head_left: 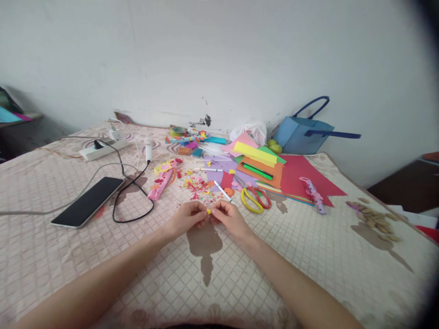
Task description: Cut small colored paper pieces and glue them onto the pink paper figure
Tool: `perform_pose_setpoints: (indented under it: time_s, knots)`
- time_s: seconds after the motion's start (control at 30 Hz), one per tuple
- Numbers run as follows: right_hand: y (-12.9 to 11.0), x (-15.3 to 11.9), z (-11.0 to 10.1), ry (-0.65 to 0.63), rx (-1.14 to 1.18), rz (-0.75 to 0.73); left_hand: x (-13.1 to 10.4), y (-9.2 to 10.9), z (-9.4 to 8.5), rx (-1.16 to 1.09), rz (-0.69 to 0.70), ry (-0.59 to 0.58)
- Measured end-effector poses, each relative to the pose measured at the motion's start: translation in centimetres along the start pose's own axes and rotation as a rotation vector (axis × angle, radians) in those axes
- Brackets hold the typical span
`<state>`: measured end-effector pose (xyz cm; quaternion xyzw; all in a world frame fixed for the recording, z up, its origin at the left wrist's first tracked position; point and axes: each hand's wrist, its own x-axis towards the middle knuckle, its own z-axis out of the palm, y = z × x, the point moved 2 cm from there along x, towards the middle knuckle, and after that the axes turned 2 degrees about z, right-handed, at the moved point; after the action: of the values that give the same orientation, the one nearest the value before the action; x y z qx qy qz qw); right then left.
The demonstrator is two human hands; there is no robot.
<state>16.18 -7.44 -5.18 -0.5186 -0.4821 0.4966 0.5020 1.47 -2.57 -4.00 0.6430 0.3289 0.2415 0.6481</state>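
Between the fingertips of both hands is a small yellow piece [209, 211], probably paper; its exact shape is too small to tell. My left hand [189, 216] pinches it from the left, and my right hand [229, 218] pinches it from the right. Just beyond the hands lie many tiny paper scraps [197, 183] in red, yellow and pink. A white pen [222, 191] rests close to my right hand. To its right are scissors [255, 199] with red and yellow handles. A pink paper strip [161, 183] with a yellow flower shape lies left of the scraps.
Coloured paper sheets [302, 176] and a green box cutter [257, 171] lie to the right. A blue bag [303, 133] stands against the wall. On the left are a tablet [88, 201], a black cable [132, 220] and a power strip [104, 149]. Peanuts [375, 220] lie far right.
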Motion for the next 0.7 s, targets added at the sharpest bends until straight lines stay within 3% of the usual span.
perform_pose_setpoints:
  time_s: [0.7]
  knots:
    - [-0.25,-0.15,0.20,-0.012,0.040,0.031,0.08,-0.17,0.22,-0.053,-0.004,-0.026]
